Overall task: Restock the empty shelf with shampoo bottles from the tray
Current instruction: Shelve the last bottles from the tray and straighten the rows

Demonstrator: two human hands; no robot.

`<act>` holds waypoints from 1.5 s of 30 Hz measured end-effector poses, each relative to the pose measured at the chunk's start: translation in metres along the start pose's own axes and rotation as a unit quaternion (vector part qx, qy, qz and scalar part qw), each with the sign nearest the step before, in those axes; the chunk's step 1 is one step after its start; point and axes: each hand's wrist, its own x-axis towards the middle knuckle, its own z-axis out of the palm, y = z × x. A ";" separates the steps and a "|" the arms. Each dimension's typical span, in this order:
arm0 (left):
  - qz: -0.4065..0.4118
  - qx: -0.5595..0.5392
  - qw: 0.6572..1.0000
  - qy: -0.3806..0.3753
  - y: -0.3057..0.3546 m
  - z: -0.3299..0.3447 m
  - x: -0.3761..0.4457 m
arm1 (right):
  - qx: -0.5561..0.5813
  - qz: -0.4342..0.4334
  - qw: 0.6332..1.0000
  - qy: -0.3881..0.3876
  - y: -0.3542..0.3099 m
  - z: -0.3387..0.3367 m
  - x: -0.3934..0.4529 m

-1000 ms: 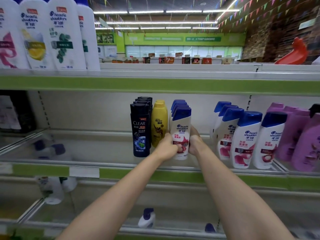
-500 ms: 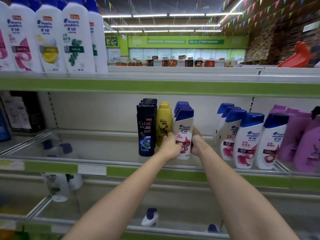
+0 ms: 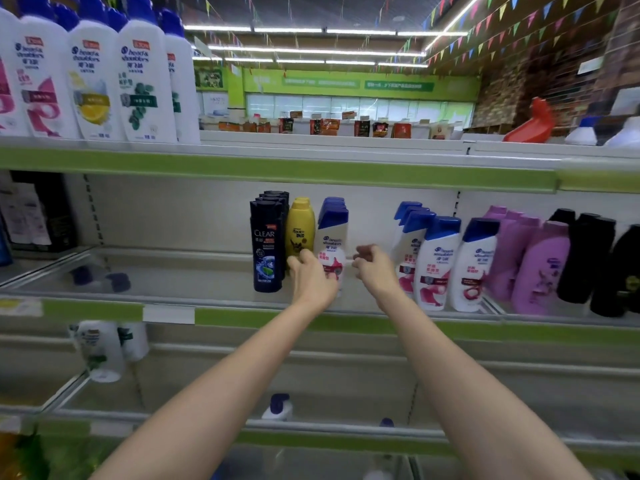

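Observation:
A white shampoo bottle (image 3: pixel 333 233) with a blue cap stands at the front of a short row on the middle shelf (image 3: pixel 242 315). My left hand (image 3: pixel 311 277) grips its lower left side, fingers reaching in beside the yellow bottle (image 3: pixel 300 230). My right hand (image 3: pixel 372 268) hovers just right of the bottle with fingers loosely curled, holding nothing and not touching it. The tray is out of view.
A black CLEAR bottle row (image 3: pixel 266 244) stands left of the yellow one. More white bottles (image 3: pixel 436 265), purple bottles (image 3: pixel 540 268) and black bottles (image 3: pixel 588 261) fill the right. Large bottles (image 3: pixel 93 81) line the top shelf. On the lower shelf a small bottle (image 3: pixel 278 407) lies down.
My right hand has let go of the white bottle and drawn away to the right. My left hand stays on it. The view has shifted slightly right.

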 end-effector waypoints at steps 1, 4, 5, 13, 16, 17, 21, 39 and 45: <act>0.014 -0.008 1.000 -0.006 0.006 0.003 -0.006 | -0.010 -0.022 1.000 0.007 0.000 -0.009 -0.008; 0.061 -0.023 0.997 -0.035 0.027 0.013 -0.020 | -0.033 -0.059 0.997 0.033 0.000 -0.039 -0.027; 0.072 -0.030 0.996 -0.042 0.033 0.018 -0.023 | -0.038 -0.064 0.996 0.046 0.002 -0.049 -0.031; 0.081 -0.096 0.987 -0.101 0.068 0.057 -0.038 | -0.090 -0.012 0.973 0.213 0.038 -0.132 -0.045; 0.083 -0.086 0.987 -0.104 0.076 0.070 -0.037 | -0.099 0.025 0.970 0.221 0.055 -0.155 -0.035; 0.083 -0.084 0.987 -0.106 0.079 0.074 -0.035 | -0.102 0.036 0.971 0.211 0.060 -0.160 -0.030; 0.069 -0.075 0.987 -0.125 0.087 0.090 -0.027 | -0.035 0.045 0.990 0.125 0.071 -0.169 -0.012; 0.066 -0.092 0.986 -0.123 0.084 0.130 0.001 | -0.004 0.016 0.999 0.032 0.088 -0.185 0.013; 0.062 -0.084 0.989 -0.103 0.089 0.137 -0.002 | 0.018 0.016 0.999 0.025 0.090 -0.185 0.013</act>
